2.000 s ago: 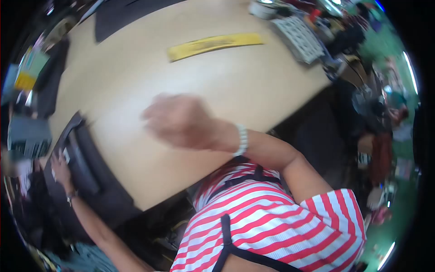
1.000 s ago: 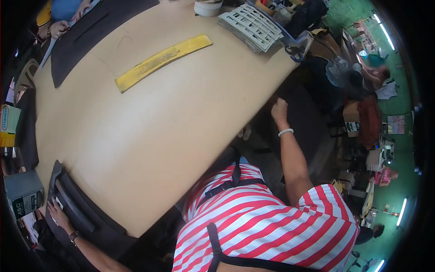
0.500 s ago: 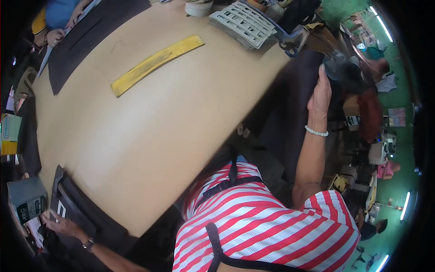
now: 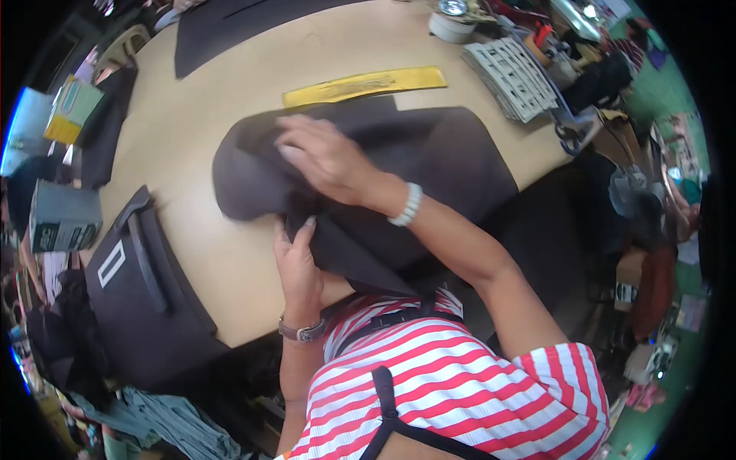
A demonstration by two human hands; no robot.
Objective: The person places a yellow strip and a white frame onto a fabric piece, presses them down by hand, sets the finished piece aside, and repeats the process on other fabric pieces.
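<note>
A dark brown-black piece of fabric (image 4: 445,153) lies bunched and partly folded on the table in front of me, its near end hanging over the edge by my waist. At its near left edge, my left hand (image 4: 297,268), wearing a watch, pinches the fabric between thumb and fingers. My right hand (image 4: 330,161), with a beaded bracelet, is over the left part of the fabric, fingers stretched out and slightly blurred. Just beyond the fabric is a worn yellow curved strip (image 4: 364,86).
Another dark fabric panel (image 4: 222,38) lies at the far left. On the left edge rest a dark piece with a white rectangle (image 4: 111,264) and a grey box (image 4: 65,218). Stacked white slotted sheets (image 4: 510,77), scissors (image 4: 571,138) and a round white container (image 4: 451,29) are at the far right.
My right hand has brought the dark fabric from beyond the right edge onto the table. My left hand has moved from the left edge to the fabric. The view has shifted.
</note>
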